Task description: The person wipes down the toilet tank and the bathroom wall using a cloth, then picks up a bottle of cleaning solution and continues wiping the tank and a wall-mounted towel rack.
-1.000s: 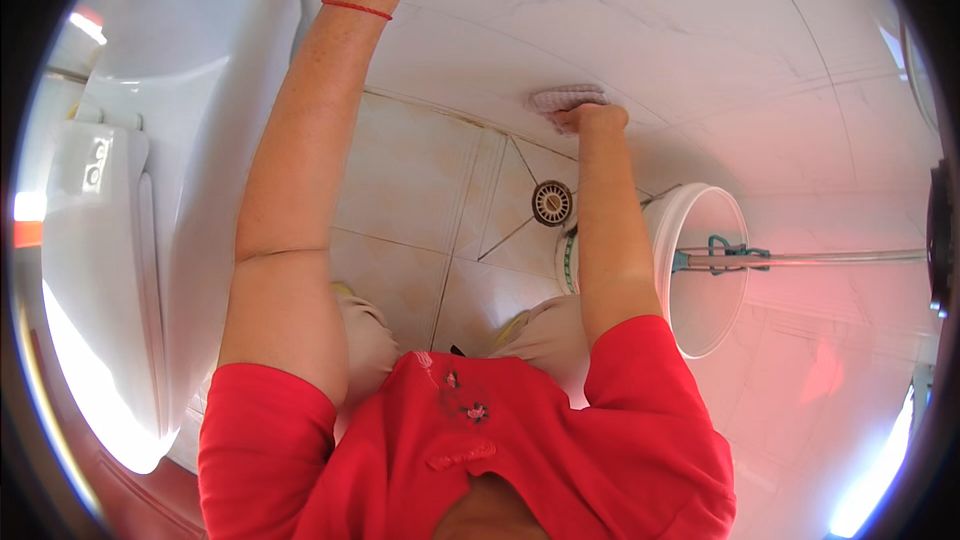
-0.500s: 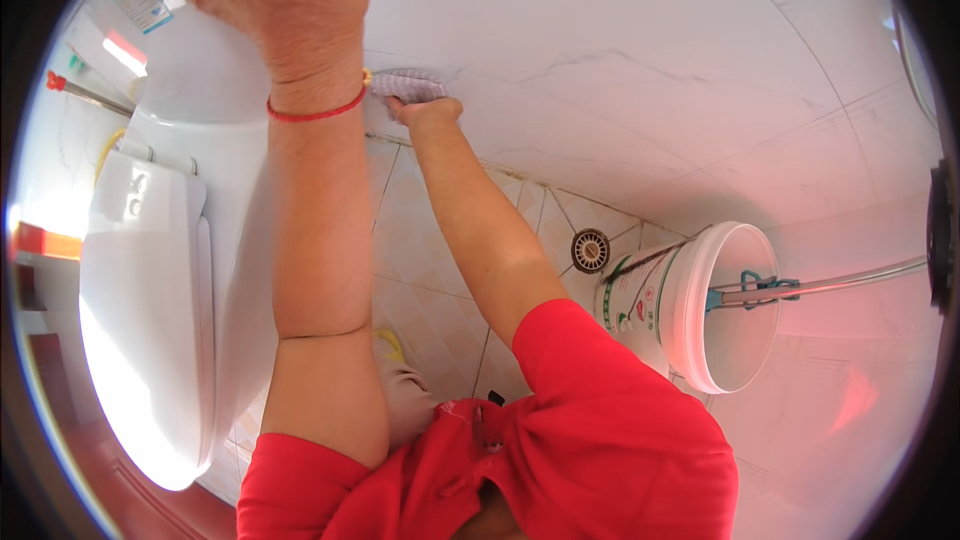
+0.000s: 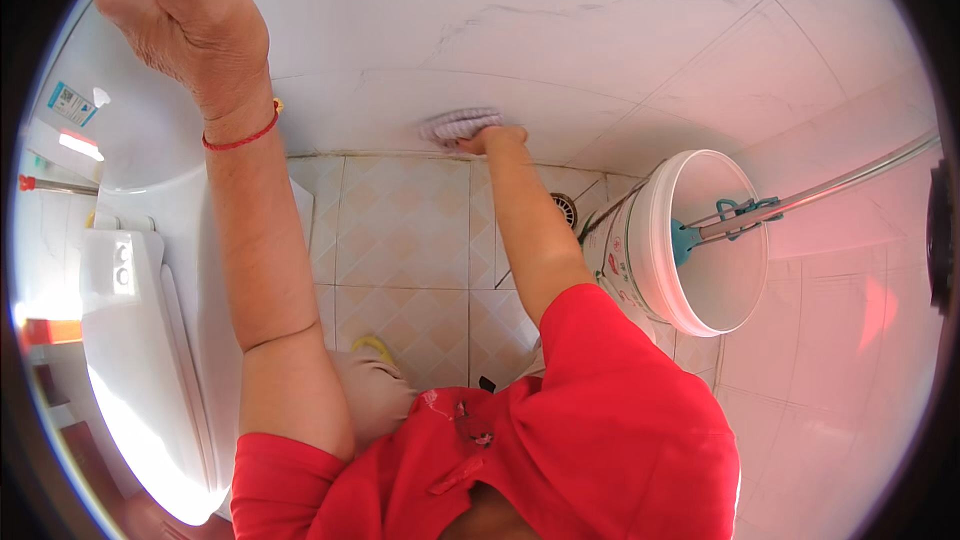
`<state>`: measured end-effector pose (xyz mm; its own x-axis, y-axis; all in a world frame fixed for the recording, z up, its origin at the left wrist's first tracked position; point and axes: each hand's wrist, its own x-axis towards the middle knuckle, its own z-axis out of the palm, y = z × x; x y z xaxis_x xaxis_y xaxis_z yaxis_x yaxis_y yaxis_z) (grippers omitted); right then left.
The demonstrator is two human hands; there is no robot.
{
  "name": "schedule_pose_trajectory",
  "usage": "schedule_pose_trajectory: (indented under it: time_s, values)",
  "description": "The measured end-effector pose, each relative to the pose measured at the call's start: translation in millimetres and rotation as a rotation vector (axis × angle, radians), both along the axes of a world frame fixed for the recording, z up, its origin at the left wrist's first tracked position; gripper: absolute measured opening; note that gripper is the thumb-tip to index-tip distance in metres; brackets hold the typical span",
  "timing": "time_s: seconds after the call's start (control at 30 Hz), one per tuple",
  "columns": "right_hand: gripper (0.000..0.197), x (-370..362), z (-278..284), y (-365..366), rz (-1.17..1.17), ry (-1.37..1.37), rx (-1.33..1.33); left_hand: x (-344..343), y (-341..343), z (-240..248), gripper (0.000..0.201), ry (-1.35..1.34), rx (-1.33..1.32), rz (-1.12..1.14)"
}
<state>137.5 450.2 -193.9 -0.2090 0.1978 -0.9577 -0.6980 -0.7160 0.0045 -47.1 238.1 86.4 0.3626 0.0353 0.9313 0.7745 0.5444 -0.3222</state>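
Leftward along the wall (image 3: 620, 30) my right hand (image 3: 492, 138) has slid — fingers clamped on the cloth (image 3: 458, 125), left of the white bucket (image 3: 690, 240); my left hand (image 3: 180, 20) presses flat, far left.

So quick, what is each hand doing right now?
Left hand: raised against the white wall, holding nothing visible; fingers partly out of view.
Right hand: closed on a pale cloth, pressed low on the wall.

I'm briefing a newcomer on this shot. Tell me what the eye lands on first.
The right hand presses a pale ribbed cloth against the white wall tile just above the floor edge, at centre. The left hand braces flat on the wall, upper left. A white bucket with a long-handled tool inside stands on the right.
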Motion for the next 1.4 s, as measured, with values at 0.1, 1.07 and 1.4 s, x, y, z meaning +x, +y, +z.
schedule_pose_trajectory:
  time_s: [0.1,1.07,1.4]
  values:
    - [0.065,52.5,-16.5,26.0,-0.055,-0.126,0.081,13.1,10.0,-0.6,0.04,-0.047,0.028,0.015]
    - [0.06,42.3,334.2,11.4,-0.376,-1.277,2.275,50.2,66.1,-31.4,0.05,-0.596,0.03,-0.797]
    - [0.062,-5.6,477.2,-7.8,-0.019,-2.551,2.701,63.8,73.1,-41.8,0.047,-0.553,-0.047,-0.86]
